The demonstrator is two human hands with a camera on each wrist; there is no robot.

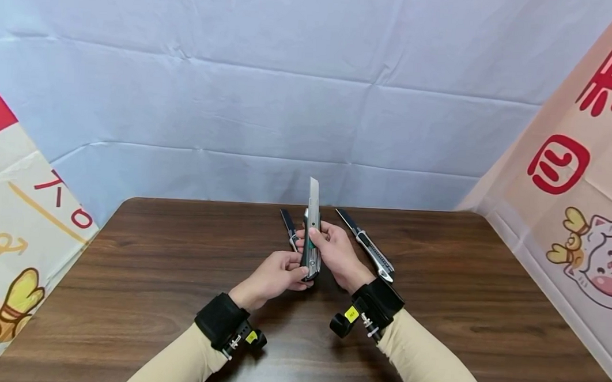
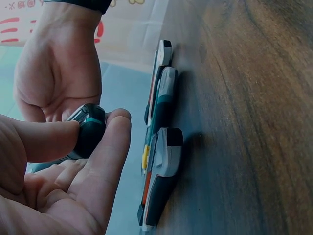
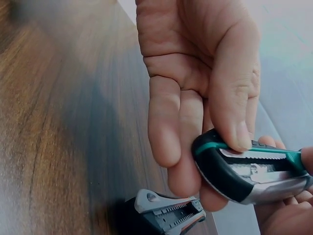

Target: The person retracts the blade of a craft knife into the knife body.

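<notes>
Both hands hold a black, silver and green snap-off utility knife (image 1: 313, 214), blade long and pointing away. My left hand (image 1: 275, 275) pinches the butt end between thumb and fingers; this pinch also shows in the right wrist view, where the left hand (image 3: 205, 73) is large. Farther up, my right hand (image 1: 340, 253) grips the body, its thumb (image 3: 307, 159) at the green slider (image 3: 293, 160). In the left wrist view, the left thumb (image 2: 54, 139) presses the dark butt (image 2: 92, 129), and the right hand (image 2: 63, 68) is behind, its fingertips mostly hidden.
More utility knives lie on the brown wooden table (image 1: 178, 248): one with a dark blade on the right (image 1: 370, 249), another partly hidden on the left (image 1: 287, 222). In the left wrist view, a grey and black knife (image 2: 166, 154) is nearest. A pale cloth (image 1: 269, 97) hangs behind.
</notes>
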